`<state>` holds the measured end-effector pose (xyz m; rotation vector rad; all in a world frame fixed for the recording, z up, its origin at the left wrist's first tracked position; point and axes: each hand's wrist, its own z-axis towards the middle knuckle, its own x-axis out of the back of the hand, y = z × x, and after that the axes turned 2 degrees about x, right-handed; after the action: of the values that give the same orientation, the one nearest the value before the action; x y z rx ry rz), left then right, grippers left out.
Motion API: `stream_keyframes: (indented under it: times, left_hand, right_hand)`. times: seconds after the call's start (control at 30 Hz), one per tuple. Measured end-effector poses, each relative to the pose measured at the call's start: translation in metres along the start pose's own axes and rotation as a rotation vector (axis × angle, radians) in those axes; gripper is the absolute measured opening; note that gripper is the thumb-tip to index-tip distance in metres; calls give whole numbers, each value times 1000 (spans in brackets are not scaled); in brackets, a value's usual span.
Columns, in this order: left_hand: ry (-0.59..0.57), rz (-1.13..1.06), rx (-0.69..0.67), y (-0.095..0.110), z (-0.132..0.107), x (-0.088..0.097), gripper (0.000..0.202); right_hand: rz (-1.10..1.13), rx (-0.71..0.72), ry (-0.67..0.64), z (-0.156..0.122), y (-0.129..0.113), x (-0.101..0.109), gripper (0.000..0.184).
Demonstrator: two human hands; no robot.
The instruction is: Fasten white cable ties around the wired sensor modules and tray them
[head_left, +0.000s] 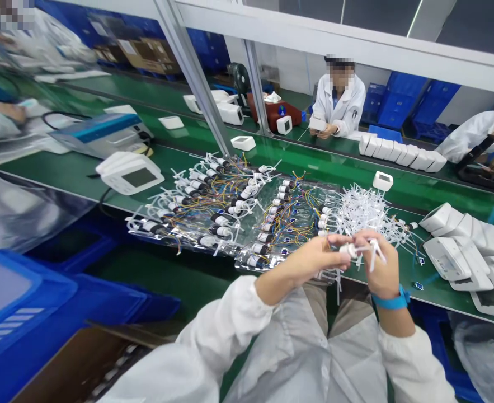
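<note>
At the far left a blue bin [20,302] sits below the bench edge. Just past it, a white desktop unit with a dark screen [130,172] rests on the green bench [83,173].

Toward the middle, a clear plastic sheet [247,260] carries rows of small wired assemblies [213,212]. These are white and black cylinders trailing coloured leads and short white tubes. They are laid close together and cover most of the sheet. From that I judge a good share of the work is done.

The person's left hand [314,257] reaches in over the near edge of the bench. Its thumb and fingertips are pinched on a small white part [349,250]. The right hand [381,268], with a blue wristband [391,302], is closed on the same piece from the other side, and thin white tube ends stick out of its grip. The part is held in the air between the two hands, just in front of a heap of loose white tube pieces [364,210]. That heap is large, so by my reckoning plenty remains.

Further right, white housings [460,246] lie stacked together. Across the belt a co-worker in a white coat [339,101] handles a white housing.
</note>
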<state>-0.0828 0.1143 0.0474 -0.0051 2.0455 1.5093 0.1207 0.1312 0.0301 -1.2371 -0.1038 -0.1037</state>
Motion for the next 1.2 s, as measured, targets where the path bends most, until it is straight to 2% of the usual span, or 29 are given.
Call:
stream_keyframes:
  times: [0.07, 0.17, 0.23, 0.27, 0.33, 0.43, 0.5, 0.6, 0.8, 1.0, 1.2]
  left_hand:
    - [45, 60, -70, 21, 28, 17, 56]
    - [134, 111, -138, 50, 73, 46, 28]
    - [244, 196, -105, 65, 99, 64, 9]
    - [304, 243, -88, 71, 110, 72, 9]
    - [365, 305, -59, 79, 128, 85, 12]
    - [392, 349, -25, 81, 147, 100, 17]
    - [416, 379, 12, 78, 157, 107, 20]
    - [452, 423, 67, 70, 166, 115, 22]
    - [512, 499, 91, 58, 169, 132, 19]
    - [629, 534, 62, 57, 166, 153, 17]
    - [630, 546, 64, 58, 162, 161, 16]
  right_hand:
    - [72, -24, 40, 39, 7, -13, 30]
    - [207, -89, 26, 97, 18, -30, 35]
    - [191, -106, -54, 130, 25, -37, 54]
    - [157, -109, -107, 144, 28, -39, 62]
    - [-22, -103, -208, 167, 33, -41, 64]
    - [-526, -51, -303, 191, 40, -43, 41]
    - [-758, -19, -327, 201, 44, -44, 25]
    - [-880, 9, -392, 210, 50, -49, 12]
    - [-1069, 45, -543, 217, 59, -59, 22]
    - [-1192, 39, -598, 220, 71, -59, 27]
    - [-1246, 46, -643, 219, 78, -59, 30]
